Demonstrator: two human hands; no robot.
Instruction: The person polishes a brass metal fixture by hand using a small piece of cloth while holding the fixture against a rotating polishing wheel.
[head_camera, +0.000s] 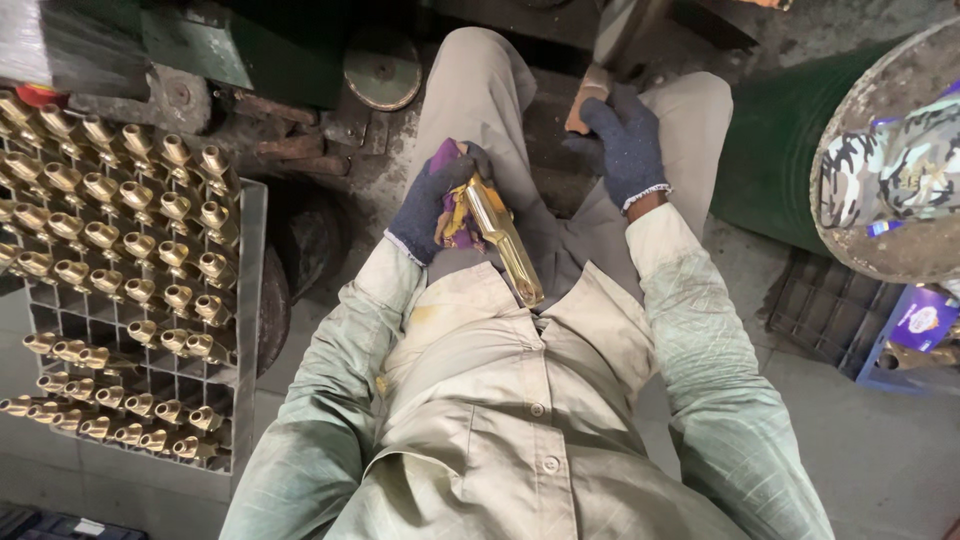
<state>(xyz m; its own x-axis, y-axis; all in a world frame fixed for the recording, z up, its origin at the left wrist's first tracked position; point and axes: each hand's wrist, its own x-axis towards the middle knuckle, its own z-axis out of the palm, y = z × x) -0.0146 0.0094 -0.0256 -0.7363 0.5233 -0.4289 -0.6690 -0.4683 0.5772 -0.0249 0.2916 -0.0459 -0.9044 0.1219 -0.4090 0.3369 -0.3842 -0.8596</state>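
Head view, I'm looking down at my lap, seated. My left hand (432, 205), in a dark knit glove, has its grip closed round a polished brass part (500, 235) with a purple and yellow cloth (452, 215) bunched against it. The brass part sits dead centre over my thighs, its long end pointing to 5 o'clock toward my shirt. My right hand (625, 150), gloved too, is at 1 o'clock from the part, well apart from it, fingers loosely curled and half open, its fingertips right by a small brownish block (585, 95); I cannot tell whether they touch it. At 9 o'clock a grey grid tray (245, 300) holds rows of brass fittings (120, 230) standing in its cells. A green bin (780, 140) stands at 2 o'clock.
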